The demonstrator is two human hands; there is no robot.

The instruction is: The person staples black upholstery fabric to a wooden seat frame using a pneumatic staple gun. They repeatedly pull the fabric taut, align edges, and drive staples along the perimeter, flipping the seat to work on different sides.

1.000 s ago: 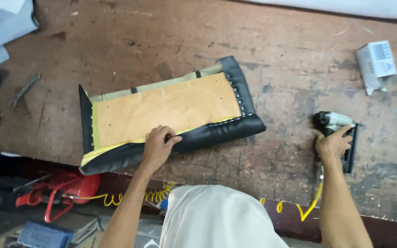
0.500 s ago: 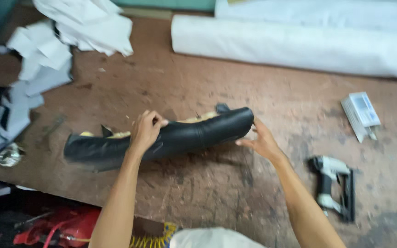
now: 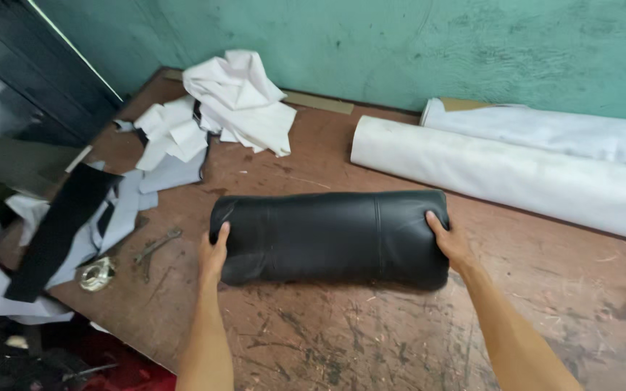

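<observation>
Hands clamped on both ends of the black cushion, flat on the workbench.

Left to right: scrap pile (image 3: 175, 137), wrench (image 3: 156, 246), my left hand (image 3: 214, 257) gripping one end, the black cushion (image 3: 331, 235), my right hand (image 3: 452, 242) gripping the other, white rolls (image 3: 516, 170) behind. I'd judge even pressure from both sides keeps it square. No containers in view.
</observation>
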